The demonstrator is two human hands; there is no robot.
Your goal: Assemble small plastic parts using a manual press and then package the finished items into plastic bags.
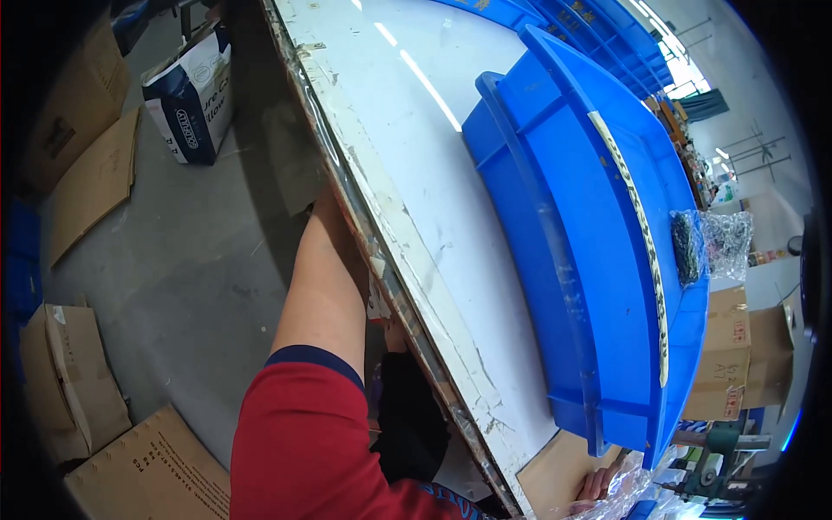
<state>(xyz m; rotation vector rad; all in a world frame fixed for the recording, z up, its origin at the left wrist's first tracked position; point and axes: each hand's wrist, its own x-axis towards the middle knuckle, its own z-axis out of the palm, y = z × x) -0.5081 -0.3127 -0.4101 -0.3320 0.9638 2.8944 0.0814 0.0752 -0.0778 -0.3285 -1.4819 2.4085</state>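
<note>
My left arm (321, 295), in a red sleeve with a dark blue cuff, reaches forward along the near side of a white-topped table (433, 225). Its hand is hidden below the table's worn, taped edge, so its fingers cannot be seen. At the lower right, my right hand (594, 485) shows only bent fingers, over a brown cardboard piece (555, 472) on the table. Crinkled clear plastic film (628, 490) lies against those fingers, which seem closed on it. Stacked blue plastic bins (563, 234) stand on the table just beyond this hand.
A bubble-wrapped dark bundle (689, 247) rests at the far rim of the bins. Cardboard boxes (724, 355) stand beyond. On the grey floor to the left are a white and dark blue bag (195, 104), an upright carton (74, 373) and a flattened carton (156, 472).
</note>
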